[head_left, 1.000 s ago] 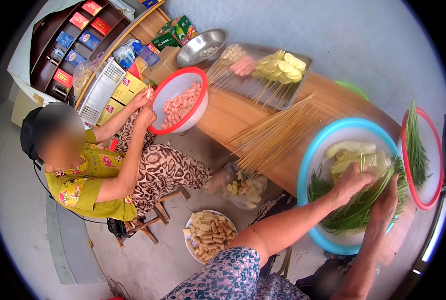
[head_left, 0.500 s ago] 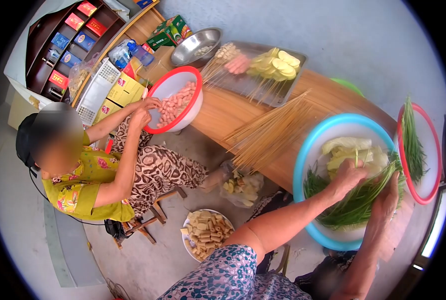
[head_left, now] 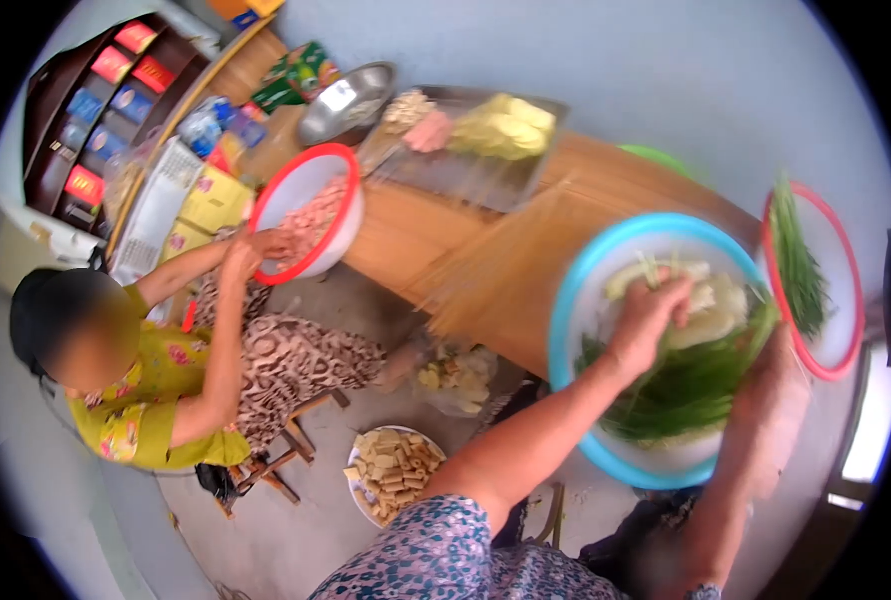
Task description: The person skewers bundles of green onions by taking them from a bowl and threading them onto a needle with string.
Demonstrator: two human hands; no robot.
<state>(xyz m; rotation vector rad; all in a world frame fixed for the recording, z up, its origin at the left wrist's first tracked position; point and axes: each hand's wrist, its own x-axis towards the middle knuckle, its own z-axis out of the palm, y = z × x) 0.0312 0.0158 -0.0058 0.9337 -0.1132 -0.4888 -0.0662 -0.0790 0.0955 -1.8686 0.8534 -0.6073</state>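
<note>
Over a white basin with a blue rim (head_left: 567, 325), my left hand (head_left: 654, 318) is closed, and pale stem ends stick up just above its fingers. Long green chives (head_left: 678, 398) lie in the lower part of the basin. Pale cabbage leaves (head_left: 718, 312) sit behind them, partly covered by my left hand. My right hand (head_left: 778, 375), smeared by motion, is at the basin's right edge, closed around the end of the chive bunch. Its fingertips are mostly hidden.
A red-rimmed basin (head_left: 852, 262) with more chives stands at right. Bamboo skewers (head_left: 501, 265) lie on the wooden table (head_left: 406, 222), near a metal tray (head_left: 461, 185) of skewered food. Another person (head_left: 151, 370) sits at left, hands at a red-rimmed basin (head_left: 344, 238). A plate of cut pieces (head_left: 394, 472) is on the floor.
My left hand has moved left and slightly up, away from my right hand, with the pale stem ends. The whole view has shifted a little, and the skewers now look blurred.
</note>
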